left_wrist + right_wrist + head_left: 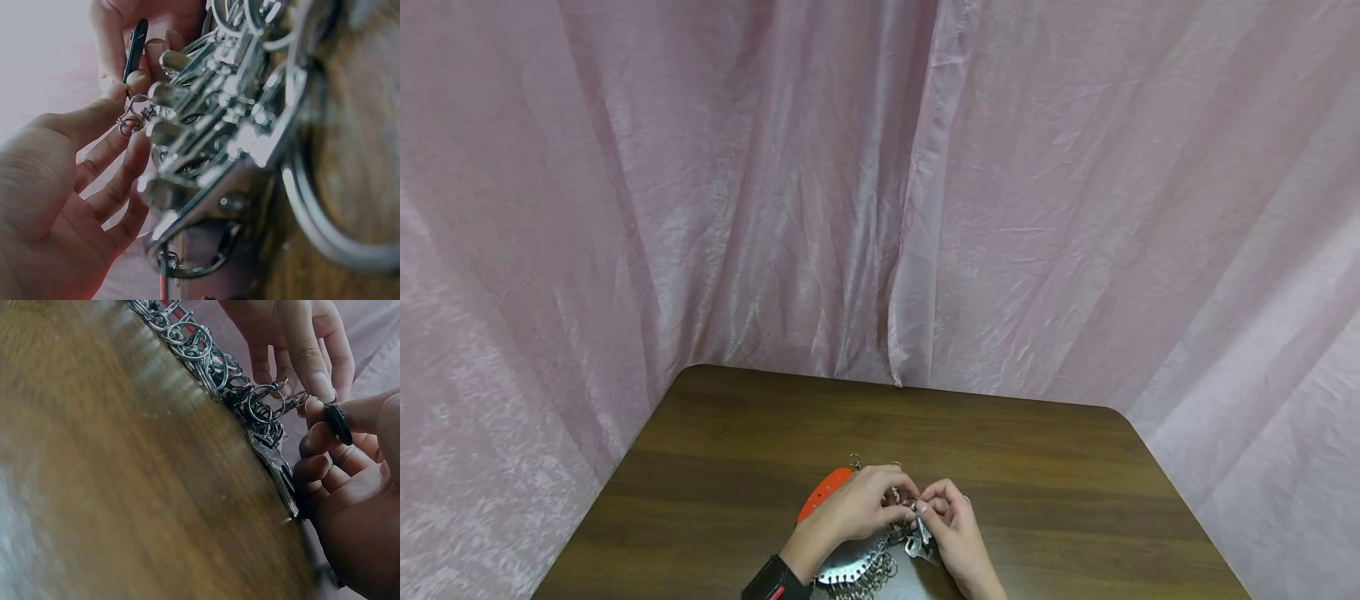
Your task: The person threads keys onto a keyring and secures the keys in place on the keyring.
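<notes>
My left hand [867, 505] reaches over a round plate hung with metal clasps. Its thumb and fingertips pinch a small split ring [130, 127] joined to a clasp. Facing it, my right hand [957, 533] pinches a key with a black head [338, 424] between thumb and forefinger, right beside that ring. Another silver key [275, 467] hangs at the plate's edge near the right fingers. The plate has an orange perforated part [824, 493] and a shiny silver part [850, 560]; the left hand hides much of its middle.
Several swivel clasps with rings [868, 577] crowd the plate's near edge. All of this lies on a brown wooden table [760, 442] close to its front. Pink curtains [820, 208] hang behind the table. A black band [777, 578] wraps the left wrist.
</notes>
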### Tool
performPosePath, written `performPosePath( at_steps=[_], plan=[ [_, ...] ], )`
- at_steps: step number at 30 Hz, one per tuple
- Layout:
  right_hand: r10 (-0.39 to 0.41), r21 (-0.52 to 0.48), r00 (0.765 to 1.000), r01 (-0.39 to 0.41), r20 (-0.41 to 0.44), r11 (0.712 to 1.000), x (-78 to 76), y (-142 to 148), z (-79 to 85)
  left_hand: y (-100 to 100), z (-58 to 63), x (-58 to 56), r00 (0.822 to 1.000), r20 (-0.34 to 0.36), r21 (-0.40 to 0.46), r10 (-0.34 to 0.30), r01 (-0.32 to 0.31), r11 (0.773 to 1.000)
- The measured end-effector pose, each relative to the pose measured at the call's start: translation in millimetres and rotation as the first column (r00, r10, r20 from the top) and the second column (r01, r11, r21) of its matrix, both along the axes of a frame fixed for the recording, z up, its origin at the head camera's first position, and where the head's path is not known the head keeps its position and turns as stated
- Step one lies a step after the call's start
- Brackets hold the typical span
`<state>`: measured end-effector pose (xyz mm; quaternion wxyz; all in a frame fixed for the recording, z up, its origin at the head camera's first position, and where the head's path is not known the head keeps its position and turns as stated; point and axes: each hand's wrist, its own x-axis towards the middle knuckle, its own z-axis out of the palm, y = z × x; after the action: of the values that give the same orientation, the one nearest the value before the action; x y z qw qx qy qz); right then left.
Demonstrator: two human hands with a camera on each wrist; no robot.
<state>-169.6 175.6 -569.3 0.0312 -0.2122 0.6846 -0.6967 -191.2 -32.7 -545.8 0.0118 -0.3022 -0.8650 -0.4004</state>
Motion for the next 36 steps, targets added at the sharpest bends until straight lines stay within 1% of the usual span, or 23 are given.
performPosePath(
  at_steps=[6, 9, 15, 22, 27, 30, 33, 36],
  plan=[
    [0.028, -0.008, 1.000, -0.028, 0.000, 1.000, -0.4, 0.9, -0.8, -0.7, 0.0, 0.1, 1.000, -0.029, 0.003, -0.012, 0.012, 1.000],
    [0.039, -0.007, 0.999, -0.039, -0.003, 0.999, -0.8, 0.6, -1.3, -1.3, 0.6, -0.3, 0.999, -0.030, -0.006, -0.012, 0.011, 1.000],
    [0.040, -0.026, 0.999, -0.039, 0.026, 0.999, -1.5, -0.4, -4.0, -2.0, 2.2, -0.2, 0.999, -0.030, -0.029, -0.009, 0.009, 1.000],
    [0.059, -0.033, 0.998, -0.058, 0.023, 0.998, -0.9, -1.0, -5.1, -2.2, 1.7, 1.4, 0.999, -0.041, -0.021, -0.019, 0.018, 1.000],
    [0.055, -0.021, 0.998, -0.055, -0.004, 0.998, -0.8, -1.5, -3.8, -1.8, 1.5, 1.0, 1.000, -0.014, -0.016, -0.003, 0.003, 1.000],
    [0.029, -0.003, 1.000, -0.029, -0.009, 1.000, -0.2, -1.5, -2.4, -1.2, 2.1, 0.8, 1.000, 0.013, -0.015, 0.007, -0.006, 1.000],
    [-0.002, 0.011, 1.000, 0.002, 0.003, 1.000, 0.3, -1.9, -2.0, -0.8, 1.8, 0.4, 0.999, 0.040, -0.020, 0.013, -0.012, 1.000],
    [-0.024, 0.016, 1.000, 0.024, 0.002, 1.000, 0.1, -2.4, -2.5, -1.0, 0.5, -0.3, 0.999, 0.046, -0.021, 0.015, -0.014, 1.000]
  ],
)
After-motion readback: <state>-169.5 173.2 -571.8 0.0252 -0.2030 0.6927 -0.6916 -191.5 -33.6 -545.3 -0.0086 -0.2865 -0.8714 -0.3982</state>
